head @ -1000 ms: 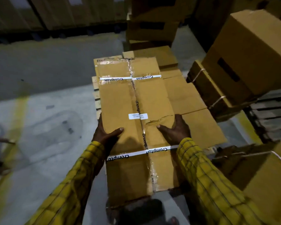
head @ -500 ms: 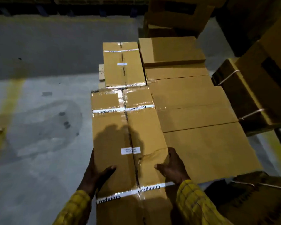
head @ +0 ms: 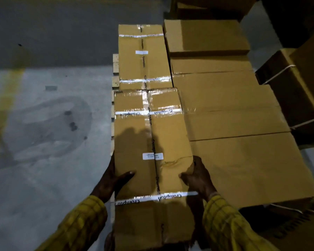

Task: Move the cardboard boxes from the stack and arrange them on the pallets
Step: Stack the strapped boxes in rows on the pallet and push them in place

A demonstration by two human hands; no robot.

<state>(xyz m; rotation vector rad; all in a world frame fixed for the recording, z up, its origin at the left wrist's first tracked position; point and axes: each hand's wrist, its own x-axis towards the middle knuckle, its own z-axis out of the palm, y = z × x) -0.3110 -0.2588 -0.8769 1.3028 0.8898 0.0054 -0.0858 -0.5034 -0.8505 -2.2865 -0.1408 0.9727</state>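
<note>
A long taped cardboard box (head: 134,142) with white printed straps and a small white label lies lengthwise in front of me. My left hand (head: 112,180) grips its left edge, thumb on top. My right hand (head: 198,176) grips its right edge. Its far end sits against a matching taped box (head: 143,57) laid on the wooden pallet (head: 115,69), whose slat ends show along the left. To the right, several plain boxes (head: 230,109) lie flat side by side, flush against the box I hold.
Grey concrete floor (head: 43,142) with a yellow painted line (head: 5,104) spreads out on the left. Strapped boxes (head: 297,91) lean at the right edge. More cartons (head: 207,6) stand at the far end, in the dark.
The box has gone down and forward until its far end meets the box on the pallet. My view has tipped downward and closer. Both hands keep the same hold.
</note>
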